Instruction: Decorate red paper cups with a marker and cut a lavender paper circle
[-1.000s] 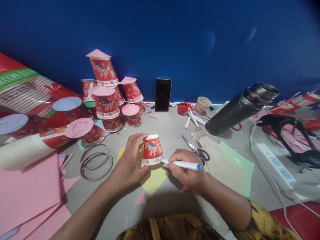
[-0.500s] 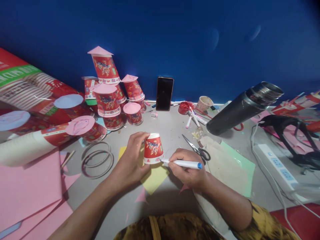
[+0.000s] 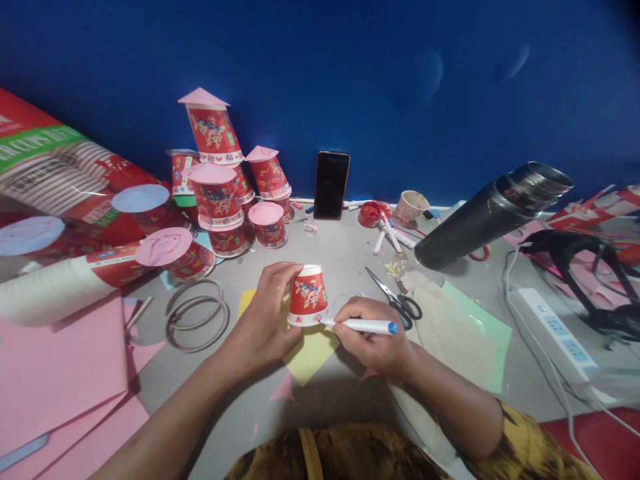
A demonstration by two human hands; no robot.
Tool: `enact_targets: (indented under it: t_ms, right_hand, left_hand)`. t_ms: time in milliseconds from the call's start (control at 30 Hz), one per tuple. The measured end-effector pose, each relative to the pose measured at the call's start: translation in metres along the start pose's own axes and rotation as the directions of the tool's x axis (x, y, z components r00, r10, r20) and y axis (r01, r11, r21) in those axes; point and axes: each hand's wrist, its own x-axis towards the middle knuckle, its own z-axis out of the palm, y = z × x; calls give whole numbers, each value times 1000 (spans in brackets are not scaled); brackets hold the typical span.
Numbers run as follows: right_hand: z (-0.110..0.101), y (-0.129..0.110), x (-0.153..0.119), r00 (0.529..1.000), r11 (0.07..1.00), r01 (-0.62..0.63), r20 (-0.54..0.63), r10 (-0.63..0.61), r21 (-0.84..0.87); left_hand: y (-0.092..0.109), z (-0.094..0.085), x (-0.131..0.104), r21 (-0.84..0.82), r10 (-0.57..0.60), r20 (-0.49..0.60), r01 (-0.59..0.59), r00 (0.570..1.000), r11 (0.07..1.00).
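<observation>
My left hand (image 3: 273,310) is closed around the left side of a red paper cup (image 3: 309,293), which is upside down with its white rim lowest. Small coloured marks run along that rim. In my right hand (image 3: 373,333) is a white marker (image 3: 367,325) with a blue end, its tip at the right part of the rim. Beneath the cup lies a piece of yellow paper (image 3: 311,360). Black-handled scissors (image 3: 395,297) rest just beyond my right hand.
Stacked red cups with pink paper tops (image 3: 217,197) stand at the back left. A phone (image 3: 331,185) leans on the blue wall. To the right are a dark flask (image 3: 475,223), green paper (image 3: 493,333) and a power strip (image 3: 560,333). Bracelet-like rings (image 3: 197,315) lie left.
The marker tip has shifted slightly left along the cup's rim, and my right hand moved with it. My left hand still holds the cup; the whole view has shifted a little.
</observation>
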Motion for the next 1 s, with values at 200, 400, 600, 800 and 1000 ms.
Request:
enact_targets:
  t_ms: [200, 400, 600, 800, 1000]
  right_hand:
    - [1, 0, -1, 1000, 1000, 9, 1, -9, 3]
    - [0, 1, 0, 1000, 1000, 11, 7, -11, 3]
    - [-2, 0, 0, 998, 999, 36, -57, -36, 10]
    - [0, 1, 0, 998, 998, 56, -13, -56, 3]
    - [0, 0, 1, 999, 999, 39, -2, -39, -13]
  left_hand:
    - [-1, 2, -1, 12, -2, 4, 2, 1000, 1000]
    - [-1, 2, 0, 5, 24, -11, -24, 1000, 1000]
    - [-1, 1, 0, 9, 28, -19, -28, 999, 1000]
    - [-2, 2, 0, 5, 34, -4, -34, 999, 999]
    - [-3, 3, -1, -2, 18, -4, -18, 1000, 1000]
